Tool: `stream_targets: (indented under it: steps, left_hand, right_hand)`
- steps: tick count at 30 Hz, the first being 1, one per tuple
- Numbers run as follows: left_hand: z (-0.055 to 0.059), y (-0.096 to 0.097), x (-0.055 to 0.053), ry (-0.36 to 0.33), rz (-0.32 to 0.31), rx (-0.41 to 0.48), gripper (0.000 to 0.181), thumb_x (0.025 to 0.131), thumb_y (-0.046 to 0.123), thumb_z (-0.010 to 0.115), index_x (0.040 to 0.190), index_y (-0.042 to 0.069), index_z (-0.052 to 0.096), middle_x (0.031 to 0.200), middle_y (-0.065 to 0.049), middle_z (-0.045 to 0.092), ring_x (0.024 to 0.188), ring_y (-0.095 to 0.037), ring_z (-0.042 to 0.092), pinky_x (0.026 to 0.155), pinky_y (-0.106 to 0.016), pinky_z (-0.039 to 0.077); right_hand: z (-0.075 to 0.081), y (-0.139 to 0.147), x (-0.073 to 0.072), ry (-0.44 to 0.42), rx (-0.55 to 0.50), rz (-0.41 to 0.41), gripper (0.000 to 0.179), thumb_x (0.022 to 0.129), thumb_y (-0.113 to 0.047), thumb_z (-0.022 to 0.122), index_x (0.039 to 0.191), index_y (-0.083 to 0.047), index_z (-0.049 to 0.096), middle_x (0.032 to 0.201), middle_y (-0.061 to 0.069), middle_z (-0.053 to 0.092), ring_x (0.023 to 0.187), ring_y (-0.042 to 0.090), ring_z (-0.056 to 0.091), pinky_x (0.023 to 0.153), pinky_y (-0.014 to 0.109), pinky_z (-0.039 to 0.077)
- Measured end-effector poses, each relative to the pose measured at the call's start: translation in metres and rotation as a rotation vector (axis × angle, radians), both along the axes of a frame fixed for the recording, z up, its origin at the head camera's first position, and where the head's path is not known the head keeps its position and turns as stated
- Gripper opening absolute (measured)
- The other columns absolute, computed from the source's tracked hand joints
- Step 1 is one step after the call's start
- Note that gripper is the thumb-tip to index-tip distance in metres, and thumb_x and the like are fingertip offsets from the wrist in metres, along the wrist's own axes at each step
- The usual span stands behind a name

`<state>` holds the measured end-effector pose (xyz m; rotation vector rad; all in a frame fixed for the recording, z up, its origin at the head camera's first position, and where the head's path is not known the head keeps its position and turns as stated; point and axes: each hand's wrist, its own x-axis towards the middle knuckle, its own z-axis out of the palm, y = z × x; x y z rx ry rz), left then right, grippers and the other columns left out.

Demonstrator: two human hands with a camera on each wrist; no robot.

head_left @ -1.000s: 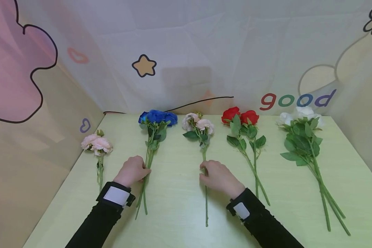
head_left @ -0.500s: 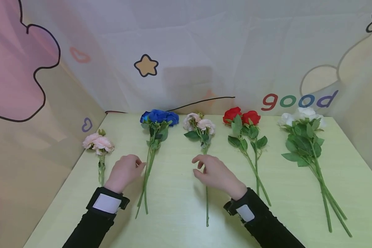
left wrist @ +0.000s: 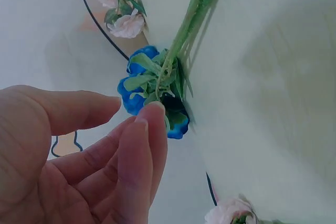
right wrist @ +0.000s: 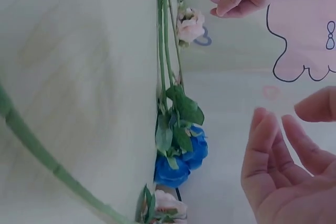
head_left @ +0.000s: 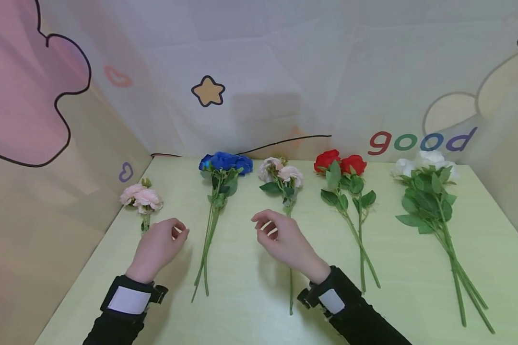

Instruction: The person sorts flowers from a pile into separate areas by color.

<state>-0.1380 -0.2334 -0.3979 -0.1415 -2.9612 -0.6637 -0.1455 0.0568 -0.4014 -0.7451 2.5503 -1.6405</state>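
Observation:
My left hand (head_left: 157, 247) hovers over the table between the pink flowers (head_left: 141, 197) and the blue flowers (head_left: 226, 163), its fingers loosely bent around nothing. It hides much of the pink flowers' stems. In the left wrist view, a gap separates the thumb from the fingertips. My right hand (head_left: 287, 239) is raised over the stem of the pale pink flowers (head_left: 280, 175) and holds nothing. The right wrist view shows its thumb and fingers apart, with a green stem (right wrist: 55, 167) lying away from them. The blue flowers' stems lie between the two hands.
Two red roses (head_left: 340, 163) with crossed stems lie right of the right hand. A bunch of white flowers (head_left: 425, 167) lies farther right. All rest on the pale table (head_left: 237, 306), which meets a printed cloth backdrop (head_left: 263, 62) at its far edge.
Both hands have come off the stems. The left hand has moved left, away from the blue flowers; the right has lifted and shifted slightly left. The flowers stay in place.

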Motion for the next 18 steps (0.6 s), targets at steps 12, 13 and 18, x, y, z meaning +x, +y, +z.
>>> stream_targets:
  steps: [12, 13, 18]
  left_hand:
    - [-0.006, -0.031, 0.012, 0.058, 0.091, 0.008, 0.017, 0.089, 0.016, 0.058, 0.094, 0.001, 0.066, 0.079, -0.011, 0.066, 0.057, -0.018, 0.054, 0.048, -0.031, 0.041]
    - [-0.007, -0.034, 0.013, 0.057, 0.102, 0.009, 0.018, 0.09, 0.015, 0.058, 0.094, 0.0, 0.065, 0.08, -0.011, 0.066, 0.058, -0.018, 0.054, 0.048, -0.031, 0.041]
    - [-0.012, -0.049, 0.02, 0.021, 0.153, 0.02, 0.021, 0.091, 0.017, 0.055, 0.098, -0.001, 0.063, 0.083, -0.013, 0.065, 0.058, -0.019, 0.054, 0.048, -0.031, 0.041]
  right_hand:
    - [0.004, -0.026, 0.012, -0.191, -0.296, 0.008, 0.024, 0.087, 0.008, 0.05, 0.108, 0.002, 0.059, 0.097, 0.022, 0.06, 0.082, 0.034, 0.062, 0.067, 0.029, 0.051]
    - [0.004, -0.028, 0.013, -0.204, -0.325, 0.009, 0.024, 0.087, 0.01, 0.049, 0.108, 0.003, 0.059, 0.098, 0.023, 0.06, 0.082, 0.036, 0.062, 0.066, 0.029, 0.052]
    - [-0.002, -0.041, 0.015, -0.251, -0.42, 0.007, 0.024, 0.087, 0.009, 0.048, 0.107, 0.0, 0.059, 0.099, 0.023, 0.06, 0.083, 0.04, 0.061, 0.066, 0.028, 0.053]
